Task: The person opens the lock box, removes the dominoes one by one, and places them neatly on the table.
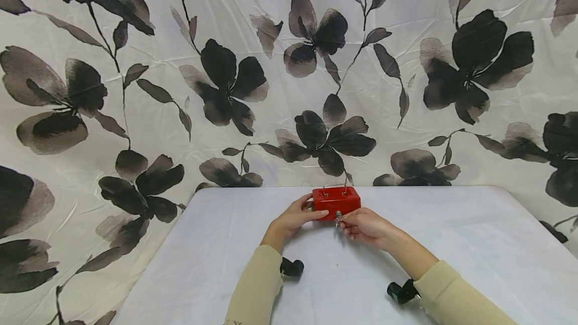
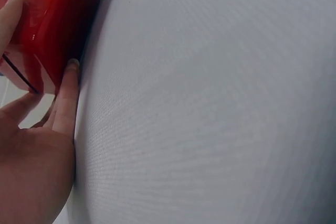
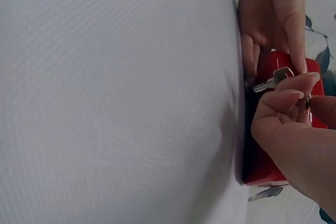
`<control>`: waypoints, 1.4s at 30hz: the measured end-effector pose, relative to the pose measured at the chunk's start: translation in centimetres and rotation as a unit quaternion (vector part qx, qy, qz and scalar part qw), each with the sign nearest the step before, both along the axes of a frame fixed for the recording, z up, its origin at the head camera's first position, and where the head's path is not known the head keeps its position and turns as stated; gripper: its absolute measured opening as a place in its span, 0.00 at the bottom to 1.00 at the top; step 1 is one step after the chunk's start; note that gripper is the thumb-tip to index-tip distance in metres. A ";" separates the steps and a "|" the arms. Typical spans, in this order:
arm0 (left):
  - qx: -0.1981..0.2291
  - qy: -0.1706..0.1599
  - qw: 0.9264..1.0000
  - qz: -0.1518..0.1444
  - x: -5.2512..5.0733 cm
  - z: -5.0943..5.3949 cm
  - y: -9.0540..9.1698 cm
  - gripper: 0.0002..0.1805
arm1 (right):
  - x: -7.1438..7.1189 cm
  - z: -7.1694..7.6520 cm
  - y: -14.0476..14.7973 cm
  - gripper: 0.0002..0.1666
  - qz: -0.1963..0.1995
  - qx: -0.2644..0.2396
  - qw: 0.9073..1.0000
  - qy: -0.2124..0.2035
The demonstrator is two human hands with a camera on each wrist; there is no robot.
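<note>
Backdrop: off-white cloth point(image 1: 275, 89), fills the head view above the table and down both sides. Print is large black-and-mauve-brown flowers point(image 1: 221, 82), watercolor look, thin dark stems, narrow leaves point(image 1: 155, 91). Fabric is wrinkled: diagonal creases top right, more at lower left.

Table point(image 1: 203, 275): white top, straight far edge close against the cloth, far corners rounded. Wrist views show a fine weave-like texture on it. One tiny dark speck point(image 1: 337, 265) near center.

Light: soft, fairly even, shadows blurred. Wrist views read cooler and greyer. Right wrist view catches leaf print past the table edge.
</note>
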State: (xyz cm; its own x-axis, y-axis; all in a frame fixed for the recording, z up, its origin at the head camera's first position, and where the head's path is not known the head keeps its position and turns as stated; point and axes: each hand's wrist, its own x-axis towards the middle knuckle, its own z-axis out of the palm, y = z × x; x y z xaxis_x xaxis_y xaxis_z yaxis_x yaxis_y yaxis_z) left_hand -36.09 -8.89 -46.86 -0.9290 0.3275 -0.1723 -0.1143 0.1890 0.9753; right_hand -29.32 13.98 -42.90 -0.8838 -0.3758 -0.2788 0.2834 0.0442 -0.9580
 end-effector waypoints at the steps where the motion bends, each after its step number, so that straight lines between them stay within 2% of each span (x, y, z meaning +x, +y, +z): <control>1: 0.001 0.000 1.000 -0.001 0.0 0.0 0.0 0.52 | 0.0 0.0 0.0 0.15 -0.002 -0.007 1.000 -0.006; 9: 0.008 0.006 1.000 -0.005 0.1 0.0 0.0 0.51 | -0.2 -0.2 0.1 0.12 -0.009 -0.061 0.996 -0.060; 18: 0.004 0.009 1.000 -0.005 -0.1 0.0 0.0 0.52 | -0.2 -0.2 0.3 0.15 0.006 -0.048 0.998 -0.033; 25: 0.003 0.005 1.000 0.003 -0.3 0.0 0.0 0.52 | -0.2 -0.1 0.3 0.18 -0.002 0.009 1.000 0.006; 30: 0.000 0.005 1.000 0.005 -0.3 -0.1 -0.1 0.52 | -0.1 -0.1 0.2 0.16 -0.012 0.064 0.997 0.043; 36: -0.005 0.001 1.000 -0.001 -0.2 0.0 -0.2 0.53 | 0.1 -0.3 0.1 0.14 -0.018 0.136 0.985 0.108; 42: 0.000 -0.001 1.000 -0.001 -0.3 -0.1 -0.2 0.52 | 0.3 -0.2 0.1 0.13 -0.021 0.198 0.969 0.148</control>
State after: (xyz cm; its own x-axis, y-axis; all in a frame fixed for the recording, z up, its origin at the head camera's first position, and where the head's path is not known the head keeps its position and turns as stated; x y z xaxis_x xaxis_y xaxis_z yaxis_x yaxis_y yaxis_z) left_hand -36.38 -9.08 -46.94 -0.9277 0.3298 -0.1752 -0.1166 0.1899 0.9749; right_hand -29.00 14.11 -43.11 -0.9591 -0.2540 -0.1250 0.0076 0.4185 -0.9082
